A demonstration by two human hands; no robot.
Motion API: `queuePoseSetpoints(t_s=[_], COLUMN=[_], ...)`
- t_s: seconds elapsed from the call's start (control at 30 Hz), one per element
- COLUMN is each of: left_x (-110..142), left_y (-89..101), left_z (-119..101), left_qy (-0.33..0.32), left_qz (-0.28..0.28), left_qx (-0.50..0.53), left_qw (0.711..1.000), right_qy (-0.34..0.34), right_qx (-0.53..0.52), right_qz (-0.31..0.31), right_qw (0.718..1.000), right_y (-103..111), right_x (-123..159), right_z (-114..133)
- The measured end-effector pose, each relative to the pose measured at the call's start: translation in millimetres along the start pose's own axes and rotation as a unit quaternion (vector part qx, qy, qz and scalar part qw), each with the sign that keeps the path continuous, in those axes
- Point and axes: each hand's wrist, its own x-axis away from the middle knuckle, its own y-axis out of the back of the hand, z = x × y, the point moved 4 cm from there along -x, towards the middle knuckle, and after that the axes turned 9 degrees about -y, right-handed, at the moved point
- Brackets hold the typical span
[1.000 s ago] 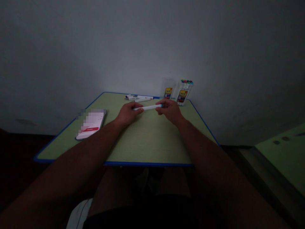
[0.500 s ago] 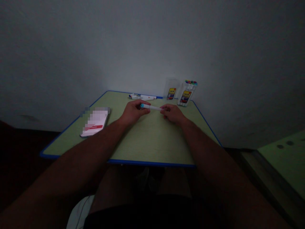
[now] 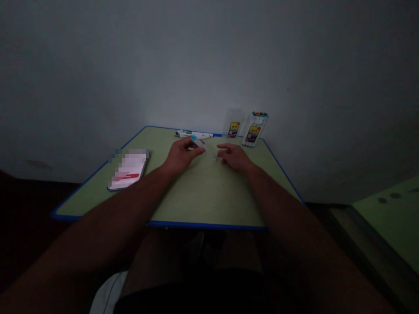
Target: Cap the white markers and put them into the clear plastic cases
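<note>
My left hand (image 3: 181, 153) is closed on a white marker (image 3: 199, 142) with a light-blue end, pinched between thumb and fingers. The marker slants down to the right over the table, and its lower end is blurred by motion. Just beyond that lower end is my right hand (image 3: 234, 155), its index finger stretched out and the other fingers loosely bent, with nothing seen in it. Behind the hands, a clear case packed with markers (image 3: 253, 129) stands near the back right corner. Left of that stands a clear case (image 3: 233, 126) with a yellow and dark label.
White and blue pens or markers (image 3: 194, 134) lie along the back edge of the green table (image 3: 209, 196), which has a blue rim. A phone (image 3: 129, 169) with a lit, partly pixelated screen lies at the left. A plain wall (image 3: 196, 65) rises directly behind.
My right hand has let go of the marker, and its index finger has straightened. In my left hand the marker has swung from nearly level to slanting down to the right.
</note>
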Motion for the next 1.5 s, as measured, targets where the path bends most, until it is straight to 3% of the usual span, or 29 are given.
queuePoseSetpoints(t_s=[0.27, 0.43, 0.57, 0.87, 1.27, 1.5], left_x=[4, 5, 4, 0, -1, 0], left_y=[2.3, 3.7, 1.3, -7.2, 0.5, -0.6], left_z=[-8, -7, -7, -6, 5, 21], left_qy=[-0.071, -0.06, -0.06, -0.042, -0.005, 0.011], left_qz=[-0.02, 0.017, 0.051, 0.126, 0.126, 0.18], left_qx=[-0.134, -0.216, -0.248, -0.307, -0.314, -0.371], left_qw=[0.988, 0.974, 0.966, 0.942, 0.941, 0.911], right_qy=[0.052, 0.116, 0.13, 0.116, 0.037, 0.038], right_qx=[-0.032, -0.12, -0.156, -0.148, -0.287, -0.327], right_qz=[-0.04, 0.006, 0.036, -0.004, -0.116, -0.275], right_qw=[0.997, 0.986, 0.979, 0.982, 0.95, 0.904], right_y=[5, 5, 0, 1, 42, 106], right_x=[2, 7, 11, 8, -9, -27], right_z=[7, 15, 20, 20, 4, 28])
